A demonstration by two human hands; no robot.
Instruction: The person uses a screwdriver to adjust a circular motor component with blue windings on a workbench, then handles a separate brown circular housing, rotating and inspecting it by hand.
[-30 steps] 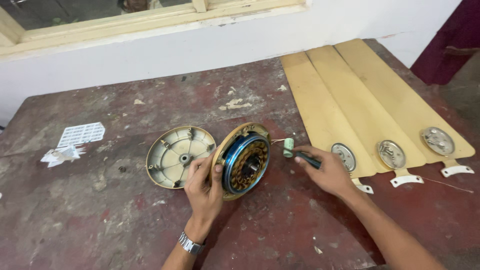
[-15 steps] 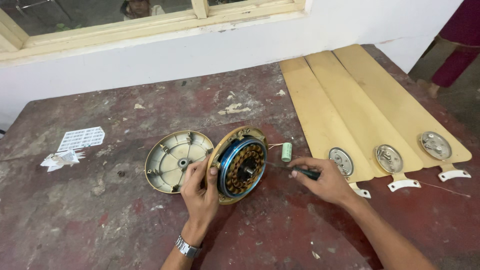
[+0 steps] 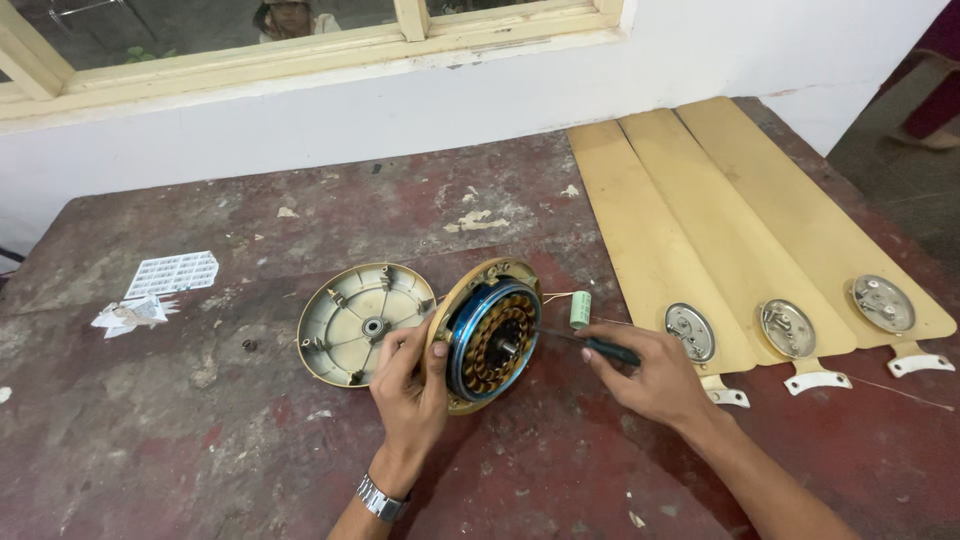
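A ceiling fan motor [image 3: 490, 335] with blue rim and copper windings stands tilted on its edge on the worn red table [image 3: 200, 440]. My left hand [image 3: 412, 385] grips its left rim and holds it up. My right hand [image 3: 650, 375] holds a dark-handled screwdriver [image 3: 600, 348] whose shaft points at the motor's centre. A small green capacitor [image 3: 579, 309] lies just right of the motor on thin wires. The cream motor cover [image 3: 362, 322] lies open side up behind my left hand.
Three yellow fan blades [image 3: 700, 220] with round metal mounts lie side by side on the table's right part. A white blister strip [image 3: 172, 273] and crumpled paper [image 3: 128, 315] lie at the left. White wall and window frame run along the back.
My right hand with the screwdriver has slid slightly down and right, away from the capacitor. The view has moved closer; the motor stays held on edge.
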